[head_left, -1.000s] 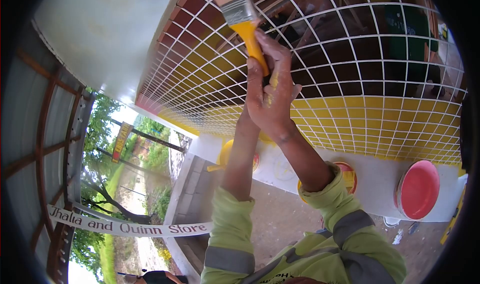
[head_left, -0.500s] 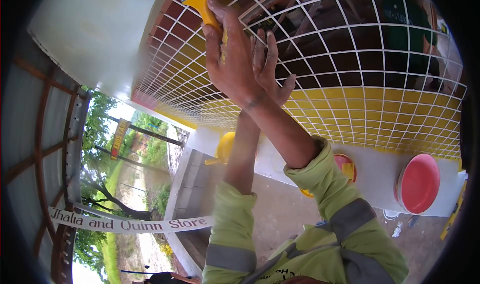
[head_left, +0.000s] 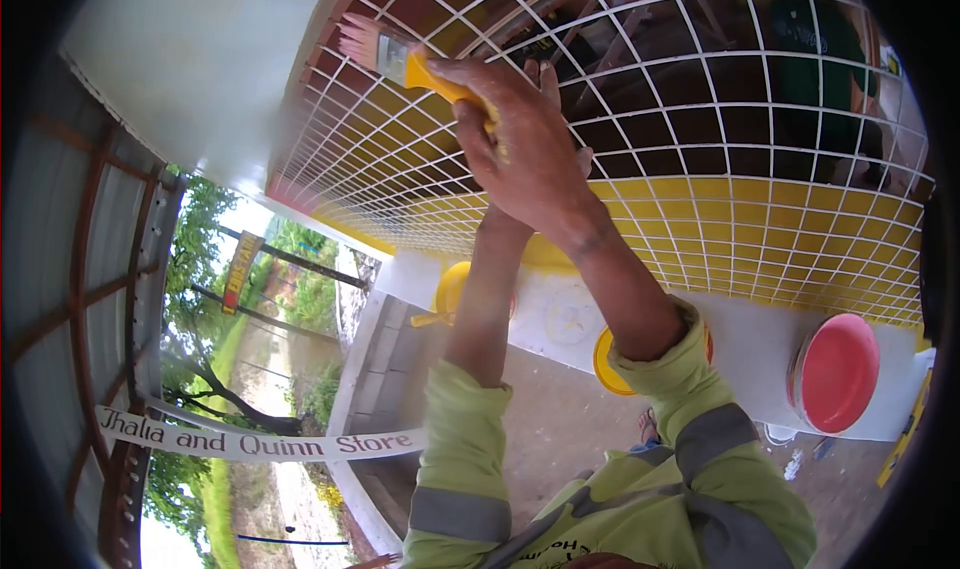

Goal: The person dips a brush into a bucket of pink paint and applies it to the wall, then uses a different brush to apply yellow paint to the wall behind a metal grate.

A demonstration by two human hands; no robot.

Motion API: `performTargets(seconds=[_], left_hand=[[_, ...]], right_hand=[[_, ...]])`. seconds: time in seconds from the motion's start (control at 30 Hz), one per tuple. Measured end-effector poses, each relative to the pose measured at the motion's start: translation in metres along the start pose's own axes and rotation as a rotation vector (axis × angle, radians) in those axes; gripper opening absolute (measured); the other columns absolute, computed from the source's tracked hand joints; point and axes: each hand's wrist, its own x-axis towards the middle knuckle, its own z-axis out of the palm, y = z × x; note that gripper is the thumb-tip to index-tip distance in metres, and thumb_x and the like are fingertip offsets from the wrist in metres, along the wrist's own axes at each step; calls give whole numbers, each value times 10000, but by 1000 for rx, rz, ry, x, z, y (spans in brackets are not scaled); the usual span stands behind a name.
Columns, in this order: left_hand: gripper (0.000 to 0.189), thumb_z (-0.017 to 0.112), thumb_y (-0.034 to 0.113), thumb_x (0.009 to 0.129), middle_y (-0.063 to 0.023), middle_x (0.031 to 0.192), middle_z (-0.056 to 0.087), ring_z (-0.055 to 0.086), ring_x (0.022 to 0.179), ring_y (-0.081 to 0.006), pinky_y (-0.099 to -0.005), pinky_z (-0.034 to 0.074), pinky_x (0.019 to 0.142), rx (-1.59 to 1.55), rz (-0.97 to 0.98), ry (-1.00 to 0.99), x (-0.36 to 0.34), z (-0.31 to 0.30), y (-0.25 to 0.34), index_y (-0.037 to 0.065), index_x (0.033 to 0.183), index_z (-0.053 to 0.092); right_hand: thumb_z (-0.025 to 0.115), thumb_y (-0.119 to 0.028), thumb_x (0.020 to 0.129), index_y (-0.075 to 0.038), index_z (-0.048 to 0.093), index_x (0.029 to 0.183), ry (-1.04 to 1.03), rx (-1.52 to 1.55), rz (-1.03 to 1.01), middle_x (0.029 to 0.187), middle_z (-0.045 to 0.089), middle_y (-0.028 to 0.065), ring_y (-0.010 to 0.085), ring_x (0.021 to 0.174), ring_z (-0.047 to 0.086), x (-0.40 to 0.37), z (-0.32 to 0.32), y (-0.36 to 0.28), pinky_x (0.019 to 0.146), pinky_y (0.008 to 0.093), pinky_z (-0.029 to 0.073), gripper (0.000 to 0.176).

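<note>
The right hand's [head_left: 530, 154] fingers [head_left: 460, 75] grasp one paintbrush [head_left: 393, 59], its pink bristles before the upper left of a single white grille [head_left: 690, 139]; behind, the left hand [head_left: 549, 84] is mostly hidden, its grip impossible to tell. Beyond, at the white ledge [head_left: 745, 354], are one bucket [head_left: 838, 374] containing pinkish-red paint and one yellow-rimmed container [head_left: 606, 363], contents hidden.

The curled right grip [head_left: 533, 149] overlaps the partly hidden left grip [head_left: 549, 82].
</note>
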Motion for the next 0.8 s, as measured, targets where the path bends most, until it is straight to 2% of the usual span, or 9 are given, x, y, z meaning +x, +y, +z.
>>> performTargets(seconds=[0.1,0.2,0.27,0.37,0.4,0.47,0.57,0.67,0.8], left_hand=[[891,769,265,748,-208,1509,364,303,1429,-435,-553,272,1171,-285,-25,-110,-6,0,-15,82,1510,346],[803,784,249,760,-202,1442,403,308,1407,-448,-583,254,1176,-657,-321,-57,-10,18,-2,80,1452,411],[814,785,243,758,-208,1471,373,278,1427,-451,-600,238,1178,-297,-148,-30,-7,21,-12,81,1460,407],[829,787,235,755,-215,1511,331,236,1454,-456,-621,218,1182,116,46,4,-5,24,-22,83,1473,401],[833,787,232,755,-216,1523,319,224,1462,-457,-625,214,1182,171,70,13,-4,20,-17,84,1477,399],[836,786,227,757,-214,1538,304,211,1469,-459,-627,212,1182,70,19,20,-4,12,-6,85,1482,396],[830,785,218,761,-209,1545,298,214,1468,-460,-630,212,1181,56,11,24,-2,8,1,85,1483,396],[823,783,211,764,-204,1550,296,214,1468,-457,-629,208,1182,119,14,-16,-3,14,-9,90,1481,400],[804,782,209,766,-188,1554,295,209,1471,-451,-628,203,1184,293,109,-43,-8,31,-35,98,1473,416]], right_hand=[[626,-26,875,-116,658,1215,-56,77,2,1062,680,136,296,930,688,10,-38,-2,795,367,551,352],[669,-73,850,-105,696,1163,-97,-19,-43,995,683,126,306,842,685,27,-61,-7,734,382,555,316],[663,-63,843,-97,711,1146,-131,-53,-70,979,690,141,300,815,690,38,-70,-11,742,364,554,308],[598,32,885,-72,686,1192,-109,-119,-193,1100,692,151,210,940,705,54,-76,-18,821,322,549,336],[616,21,888,-42,680,1196,-144,-116,-127,1056,689,142,183,839,663,60,-78,-21,731,306,528,321],[652,1,896,18,669,1206,-214,-111,3,970,684,125,129,638,577,70,-81,-27,551,272,486,311],[652,4,889,3,656,1237,-180,-40,25,932,671,120,150,598,558,73,-78,-31,528,279,490,348],[630,21,892,0,645,1251,-37,-27,-175,935,671,128,150,591,560,68,-70,-23,515,268,491,360],[615,39,890,8,639,1247,-12,70,-143,977,673,141,150,643,597,62,-58,-10,526,262,494,359]])
